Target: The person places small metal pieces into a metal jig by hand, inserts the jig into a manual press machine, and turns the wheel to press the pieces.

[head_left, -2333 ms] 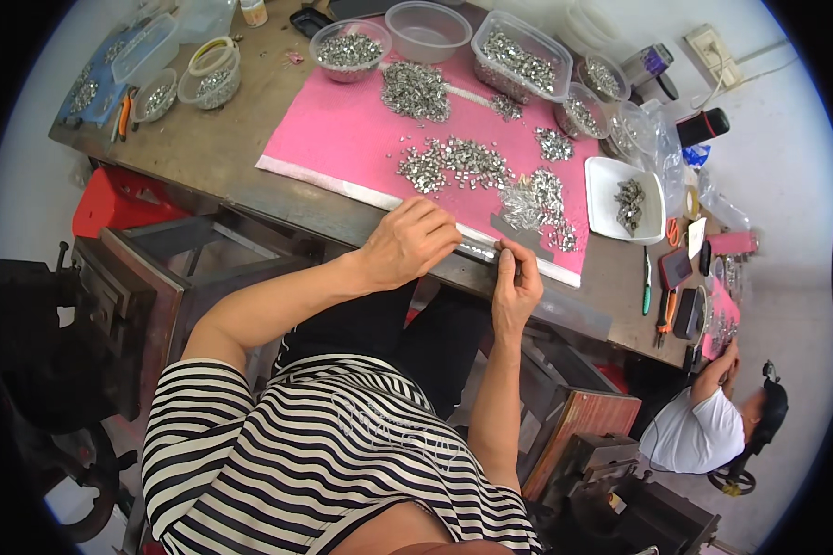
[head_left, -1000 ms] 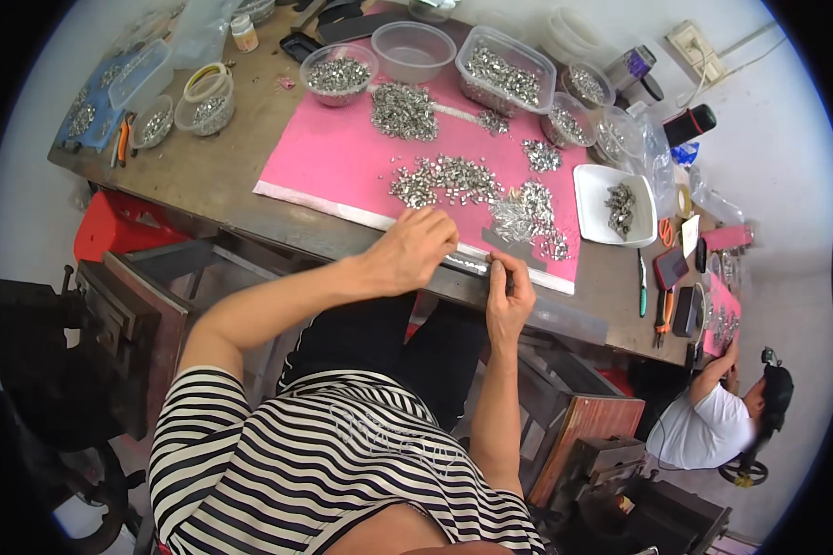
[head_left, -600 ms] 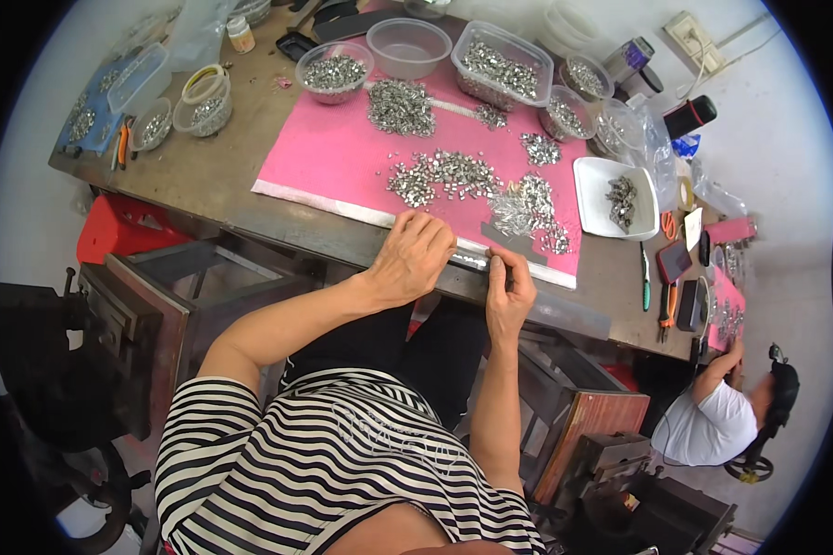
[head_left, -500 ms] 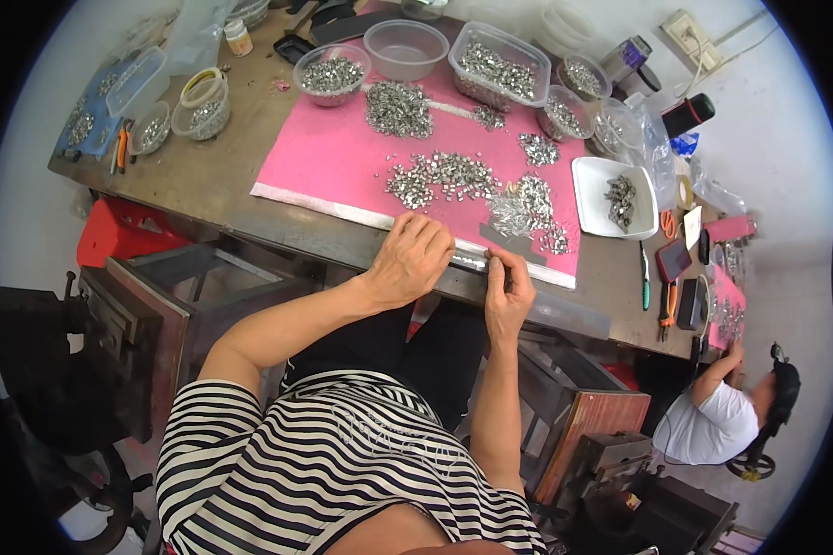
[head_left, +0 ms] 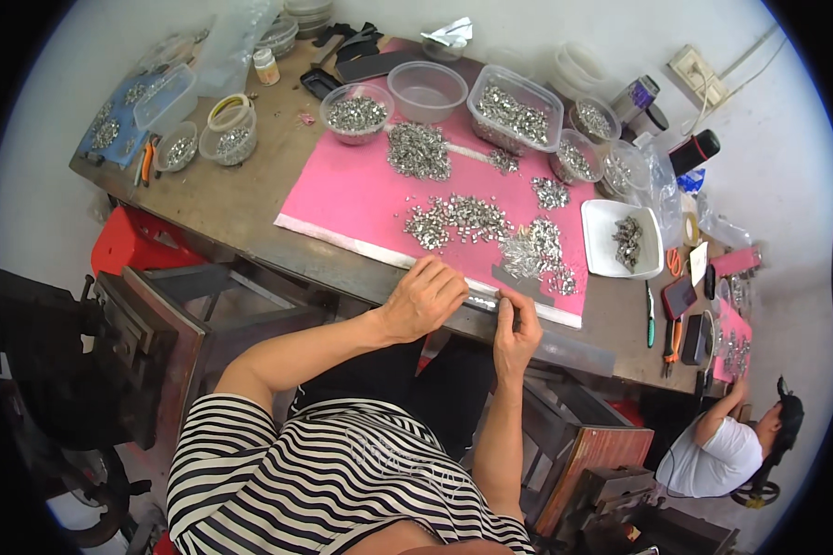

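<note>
1. Nearest, and the right hand (head_left: pixel 518 335) has its grip pinched on the right end of a slim strip (head_left: pixel 483 303) by the tabletop's (head_left: pixel 227 202) near edge!
2. Over left, the left hand (head_left: pixel 426 298) curls at the strip's other end; how tight its grip is, or on what, can't be told.
3. Beyond, silver pieces (head_left: pixel 458 220) heap on pink matting (head_left: pixel 342 196).
4. Farthest, a filled rectangular tub (head_left: pixel 477 89).

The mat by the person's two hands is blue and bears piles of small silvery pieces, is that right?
Not quite: in the head view, the mat by the left hand and right hand is pink. It does bear piles of small silvery pieces.
</note>
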`<state>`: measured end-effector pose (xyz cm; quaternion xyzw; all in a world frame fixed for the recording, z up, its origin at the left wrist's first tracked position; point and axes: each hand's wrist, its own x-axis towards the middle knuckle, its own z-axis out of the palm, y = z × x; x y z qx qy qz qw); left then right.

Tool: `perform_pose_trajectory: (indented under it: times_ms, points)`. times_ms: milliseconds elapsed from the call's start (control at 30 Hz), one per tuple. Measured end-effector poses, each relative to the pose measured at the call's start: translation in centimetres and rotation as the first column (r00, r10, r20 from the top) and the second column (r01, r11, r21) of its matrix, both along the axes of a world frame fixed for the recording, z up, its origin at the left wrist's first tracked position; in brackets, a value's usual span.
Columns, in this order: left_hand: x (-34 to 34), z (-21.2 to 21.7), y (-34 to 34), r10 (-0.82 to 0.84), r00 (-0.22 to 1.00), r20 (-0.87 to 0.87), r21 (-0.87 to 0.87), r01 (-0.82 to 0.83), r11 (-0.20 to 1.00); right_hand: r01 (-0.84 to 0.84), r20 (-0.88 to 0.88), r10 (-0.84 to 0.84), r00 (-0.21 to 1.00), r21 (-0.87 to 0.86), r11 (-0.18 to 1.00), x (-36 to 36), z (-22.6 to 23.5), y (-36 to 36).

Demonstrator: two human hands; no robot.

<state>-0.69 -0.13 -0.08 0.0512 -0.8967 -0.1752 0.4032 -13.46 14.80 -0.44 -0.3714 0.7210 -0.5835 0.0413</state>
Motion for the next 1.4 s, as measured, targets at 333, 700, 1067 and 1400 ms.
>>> perform_pose_trajectory:
  times_ms: [333, 700, 1067, 1400]
  points:
    - [-0.7, 0.4, -7.1, 0.165, 0.986, 0.001, 0.112, -0.164, 0.980, 0.014, -0.038, -0.013, 0.999, 0.029, 0.999, 0.1, 0.3, -0.1]
    - [-2.5, -0.9, -13.7, 0.242, 0.960, 0.143, -0.069, -0.234, 0.970, 0.018, -0.018, -0.018, 1.000, 0.005, 1.000, 0.0, 0.0, -0.2]
    - [-3.8, 1.8, -7.1, -0.117, 0.976, 0.184, -0.085, 0.135, 0.987, 0.034, -0.024, -0.034, 0.999, 0.025, 0.999, -0.1, 0.1, -0.2]
    - [-3.8, 1.0, -6.8, -0.164, 0.927, 0.338, -0.060, 0.195, 0.979, 0.146, -0.257, -0.119, 0.959, 0.089, 0.985, -2.2, 1.4, 0.0]
